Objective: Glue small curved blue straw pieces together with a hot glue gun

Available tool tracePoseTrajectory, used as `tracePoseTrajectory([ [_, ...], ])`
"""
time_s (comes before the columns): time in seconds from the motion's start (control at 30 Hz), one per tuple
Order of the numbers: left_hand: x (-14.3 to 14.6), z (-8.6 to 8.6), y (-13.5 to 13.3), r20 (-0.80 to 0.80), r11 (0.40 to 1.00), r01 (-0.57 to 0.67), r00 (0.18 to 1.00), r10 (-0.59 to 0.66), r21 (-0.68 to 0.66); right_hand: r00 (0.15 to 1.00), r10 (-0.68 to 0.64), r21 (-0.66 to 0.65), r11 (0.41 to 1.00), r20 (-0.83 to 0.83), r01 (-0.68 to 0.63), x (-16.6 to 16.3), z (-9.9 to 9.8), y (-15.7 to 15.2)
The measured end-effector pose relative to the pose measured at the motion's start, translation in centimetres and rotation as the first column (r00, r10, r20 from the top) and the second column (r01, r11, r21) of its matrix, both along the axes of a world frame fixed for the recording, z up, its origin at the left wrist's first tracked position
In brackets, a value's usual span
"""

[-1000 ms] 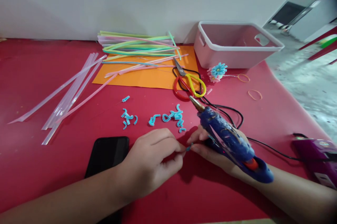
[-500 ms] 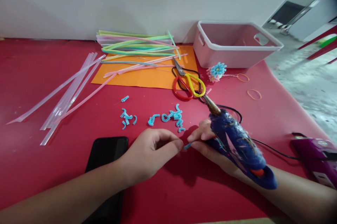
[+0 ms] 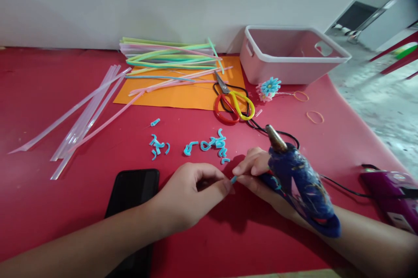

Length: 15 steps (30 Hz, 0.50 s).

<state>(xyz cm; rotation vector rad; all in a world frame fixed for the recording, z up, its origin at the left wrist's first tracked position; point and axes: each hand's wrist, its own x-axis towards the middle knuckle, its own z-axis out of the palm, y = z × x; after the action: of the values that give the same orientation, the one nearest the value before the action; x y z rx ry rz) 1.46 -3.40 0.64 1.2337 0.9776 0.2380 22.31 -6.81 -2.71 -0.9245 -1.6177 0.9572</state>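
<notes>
Between my two hands is a short piece of blue pipe cleaner (image 3: 234,179). My left hand (image 3: 196,193) is closed in a pinch on its near left end. The thumb and fingertip of my right hand (image 3: 253,169) meet at its other end. That same hand also carries a dark blue glue gun (image 3: 302,186), worn and smeared, its metal nozzle pointing up and away; the grip on its handle is partly hidden. Just beyond my fingers lie several curled blue pipe cleaner pieces (image 3: 219,142), with a smaller cluster (image 3: 157,145) further left.
Scissors (image 3: 233,101) lie on orange paper (image 3: 183,99) beside pipe cleaners (image 3: 170,58). Clear glue sticks (image 3: 88,112) are at left, a phone (image 3: 133,191) under my left forearm. A pink basket (image 3: 284,71), flowers (image 3: 269,88), rubber bands (image 3: 315,116) and a purple box (image 3: 388,195) with black cord sit right.
The glue gun has tilted, its nozzle swinging to the right and more upright. My left hand has shifted slightly right, nearer my right fingertips.
</notes>
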Motion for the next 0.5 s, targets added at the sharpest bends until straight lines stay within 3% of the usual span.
tracePoseTrajectory([
  [0.23,0.1,-0.1,0.0,0.066,0.998,-0.061,0.996,0.060,0.014,0.996,0.047,0.028,0.998,0.073,-0.050,0.7,-1.1,0.1],
  [0.47,-0.8,-0.5,0.8,0.190,0.932,-0.360,0.918,0.349,0.030,0.923,-0.241,0.143,0.968,0.299,0.206,1.7,-0.2,0.4],
  [0.5,-1.0,-0.6,0.9,0.199,0.918,-0.394,0.904,0.379,0.038,0.908,-0.220,0.141,0.973,0.358,0.180,1.8,0.0,0.5],
])
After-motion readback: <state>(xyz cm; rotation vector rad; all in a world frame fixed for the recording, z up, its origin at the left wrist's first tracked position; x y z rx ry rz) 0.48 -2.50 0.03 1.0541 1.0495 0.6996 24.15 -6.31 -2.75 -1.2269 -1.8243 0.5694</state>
